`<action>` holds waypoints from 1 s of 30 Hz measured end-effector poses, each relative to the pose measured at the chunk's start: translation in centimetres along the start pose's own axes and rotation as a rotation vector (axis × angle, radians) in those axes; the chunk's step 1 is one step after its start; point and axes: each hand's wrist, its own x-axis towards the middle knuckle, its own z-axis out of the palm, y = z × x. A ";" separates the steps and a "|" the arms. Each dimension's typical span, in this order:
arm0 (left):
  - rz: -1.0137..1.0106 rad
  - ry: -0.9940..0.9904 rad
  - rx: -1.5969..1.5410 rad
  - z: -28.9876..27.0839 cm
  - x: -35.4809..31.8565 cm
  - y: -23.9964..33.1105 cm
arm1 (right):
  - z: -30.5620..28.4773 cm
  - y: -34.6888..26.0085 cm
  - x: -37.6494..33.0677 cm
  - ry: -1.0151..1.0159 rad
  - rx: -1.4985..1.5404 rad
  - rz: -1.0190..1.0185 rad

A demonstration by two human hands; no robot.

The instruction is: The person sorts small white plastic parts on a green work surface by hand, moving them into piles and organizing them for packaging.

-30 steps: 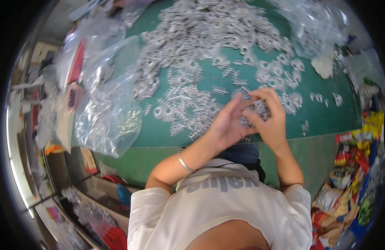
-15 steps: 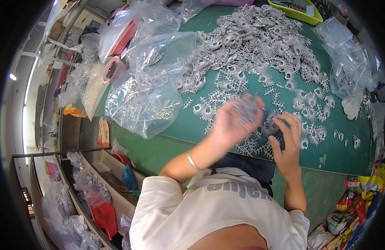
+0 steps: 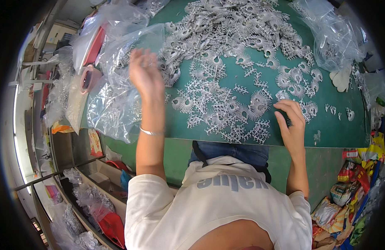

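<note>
Left hand (image 3: 144,73), grip open and empty, hovers at ten o'clock over a crinkled clear plastic bag (image 3: 117,100); right hand (image 3: 291,121), fingers spread, presses spiky grey plastic parts (image 3: 226,108) on the green tabletop (image 3: 330,125).

The scene is seen from a single head-worn fisheye camera, pointed steeply down and forward. The wearer's own shirt (image 3: 217,208) is taken in close below, the green table (image 3: 326,125) farther above. Edges are bent toward the rim.
</note>
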 end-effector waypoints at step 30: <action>-0.212 -1.030 0.755 4.2 -8.8 -7.6 | 0.1 4.4 6.3 -0.089 0.765 0.516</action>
